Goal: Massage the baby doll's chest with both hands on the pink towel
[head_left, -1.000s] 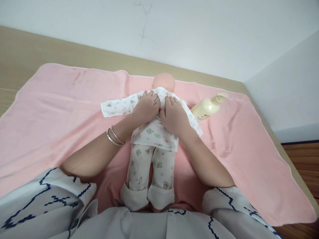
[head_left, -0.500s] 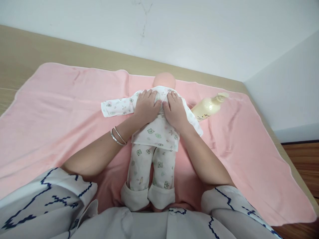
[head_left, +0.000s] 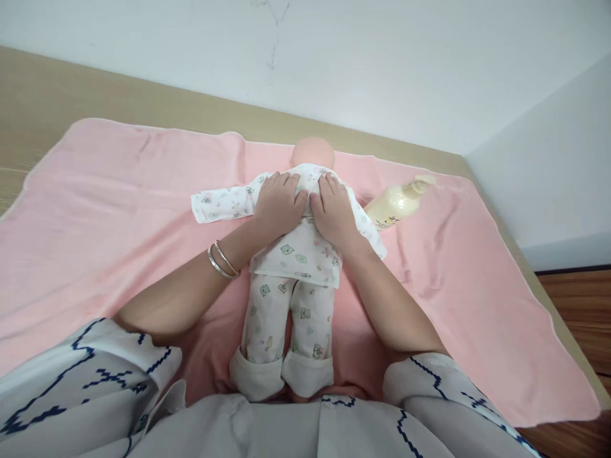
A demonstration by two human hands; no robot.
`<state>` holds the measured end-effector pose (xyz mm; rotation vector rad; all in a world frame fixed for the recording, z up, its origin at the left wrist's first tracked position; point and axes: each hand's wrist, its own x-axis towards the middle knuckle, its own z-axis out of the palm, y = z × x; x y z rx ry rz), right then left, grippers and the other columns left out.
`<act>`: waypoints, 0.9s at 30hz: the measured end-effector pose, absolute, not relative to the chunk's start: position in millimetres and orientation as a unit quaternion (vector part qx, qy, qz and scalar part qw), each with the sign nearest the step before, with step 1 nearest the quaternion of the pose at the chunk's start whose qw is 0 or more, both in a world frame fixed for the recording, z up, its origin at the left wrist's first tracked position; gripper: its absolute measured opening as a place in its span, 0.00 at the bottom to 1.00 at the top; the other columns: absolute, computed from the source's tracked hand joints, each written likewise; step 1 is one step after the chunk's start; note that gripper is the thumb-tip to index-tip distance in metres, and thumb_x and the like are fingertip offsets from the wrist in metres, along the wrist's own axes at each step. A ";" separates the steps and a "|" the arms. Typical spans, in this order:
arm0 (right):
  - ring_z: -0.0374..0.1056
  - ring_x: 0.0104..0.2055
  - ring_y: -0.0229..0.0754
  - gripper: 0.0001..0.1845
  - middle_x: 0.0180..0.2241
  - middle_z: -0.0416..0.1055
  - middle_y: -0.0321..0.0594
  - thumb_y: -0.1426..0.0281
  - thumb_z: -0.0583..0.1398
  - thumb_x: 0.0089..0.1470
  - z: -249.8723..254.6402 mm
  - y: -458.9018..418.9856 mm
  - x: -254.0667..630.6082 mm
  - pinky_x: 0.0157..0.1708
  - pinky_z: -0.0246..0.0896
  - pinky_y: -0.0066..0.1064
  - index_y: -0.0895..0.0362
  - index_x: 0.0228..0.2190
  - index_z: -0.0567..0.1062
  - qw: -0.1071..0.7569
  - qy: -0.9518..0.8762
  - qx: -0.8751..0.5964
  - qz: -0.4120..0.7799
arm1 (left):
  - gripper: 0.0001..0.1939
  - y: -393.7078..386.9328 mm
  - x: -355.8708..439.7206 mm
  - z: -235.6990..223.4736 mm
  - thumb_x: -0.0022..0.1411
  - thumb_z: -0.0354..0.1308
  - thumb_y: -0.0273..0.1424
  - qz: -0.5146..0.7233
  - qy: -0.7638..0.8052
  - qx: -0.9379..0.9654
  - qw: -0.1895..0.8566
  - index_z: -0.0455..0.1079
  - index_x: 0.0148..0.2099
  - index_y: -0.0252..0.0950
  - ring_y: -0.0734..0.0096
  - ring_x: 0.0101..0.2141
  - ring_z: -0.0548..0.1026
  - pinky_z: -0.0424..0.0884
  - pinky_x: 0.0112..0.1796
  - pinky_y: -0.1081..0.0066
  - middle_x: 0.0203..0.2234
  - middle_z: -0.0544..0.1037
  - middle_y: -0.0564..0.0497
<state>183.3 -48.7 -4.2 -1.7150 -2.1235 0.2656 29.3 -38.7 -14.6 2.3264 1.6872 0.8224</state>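
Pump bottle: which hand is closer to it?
Right. The right hand rests on the patterned shirt, one sleeve between it and the pump bottle; the left hand rests on the shirt too, farther from the bottle.

Table (head_left: 57, 95): pale tan, in front of me — showing along the far side and the right edge.
Pink cloth (head_left: 477, 286): spread over most of the tabletop, wrinkled in places.
On the cloth: a clothed doll (head_left: 298, 254), legs toward me — and a cream pump bottle (head_left: 397, 202) just beside it, to my right.
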 end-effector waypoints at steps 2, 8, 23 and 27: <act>0.51 0.78 0.60 0.33 0.73 0.59 0.61 0.64 0.45 0.71 -3.5 -49.0 183.3 0.78 0.43 0.55 0.70 0.68 0.63 0.199 -0.765 -0.607 0.086 | 0.22 -46.8 31.2 -6.7 0.74 0.42 0.31 0.264 0.559 0.783 0.072 0.73 0.57 0.29 0.49 0.58 0.74 0.66 0.67 0.51 0.55 0.79 0.35; 0.52 0.77 0.60 0.33 0.72 0.60 0.62 0.66 0.46 0.71 2.0 -50.8 180.9 0.77 0.44 0.53 0.73 0.68 0.62 0.175 -0.770 -0.609 0.073 | 0.21 -60.5 34.5 5.7 0.74 0.41 0.25 0.247 0.535 0.803 0.087 0.74 0.55 0.28 0.50 0.61 0.73 0.64 0.69 0.51 0.56 0.78 0.35; 0.56 0.76 0.62 0.33 0.71 0.63 0.64 0.67 0.46 0.73 27.0 -82.1 160.6 0.76 0.51 0.53 0.75 0.70 0.62 0.110 -0.760 -0.638 0.048 | 0.26 -23.0 21.8 -19.7 0.74 0.42 0.36 0.262 0.563 0.774 0.122 0.68 0.64 0.27 0.45 0.61 0.71 0.63 0.66 0.45 0.61 0.76 0.34; 0.60 0.74 0.60 0.29 0.68 0.69 0.59 0.70 0.47 0.72 31.0 -95.0 153.9 0.72 0.59 0.53 0.68 0.66 0.69 0.127 -0.755 -0.642 0.046 | 0.25 -24.0 21.7 -18.7 0.74 0.41 0.33 0.255 0.555 0.785 0.103 0.70 0.60 0.25 0.45 0.57 0.73 0.66 0.63 0.47 0.56 0.78 0.32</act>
